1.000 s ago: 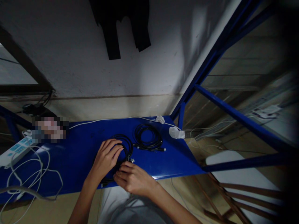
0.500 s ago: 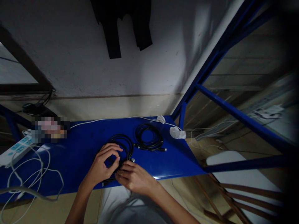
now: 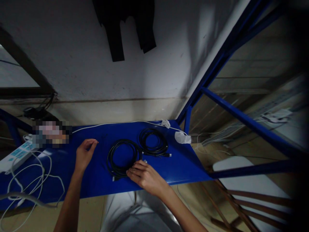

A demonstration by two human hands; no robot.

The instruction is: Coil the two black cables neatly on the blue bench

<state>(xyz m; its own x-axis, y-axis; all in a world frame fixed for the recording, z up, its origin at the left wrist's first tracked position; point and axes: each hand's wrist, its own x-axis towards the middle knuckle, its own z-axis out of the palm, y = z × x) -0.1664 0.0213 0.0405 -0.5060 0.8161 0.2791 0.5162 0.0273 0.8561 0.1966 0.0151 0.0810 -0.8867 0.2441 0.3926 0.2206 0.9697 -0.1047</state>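
**Near the worktop's front edge, one hand on a looped black cord**

At the front edge of the blue worktop [image 3: 96,177], about midway along, the right hand [image 3: 143,175] rests its bent fingers on the near-right side of the near coil [image 3: 109,158], closed on it, with the thumb partly hidden. A metal plug [image 3: 145,161] shows just beyond the knuckles, and another plug end lies at the coil's near-left side. The left hand [image 3: 96,142] is well apart from the coil, to its left and over the worktop; its fingers are loosely curled, thumb and forefinger tips close together, though whether they touch or pinch anything small cannot be told.

By the left end, white cords [image 3: 42,169] loop over the worktop and past its front edge, beside a white power strip [image 3: 19,154]. Off the right end stands a chair [image 3: 251,180] with wooden slats.

Farther back, toward the back right corner, the far coil [image 3: 166,141] of black cord lies flat just beside the near one, its plug pointing right. Two white lumps [image 3: 182,137] sit by that corner, along a thin white cable [image 3: 103,124] following the back edge. Black clothing [image 3: 116,42] hangs against the wall [image 3: 79,58].
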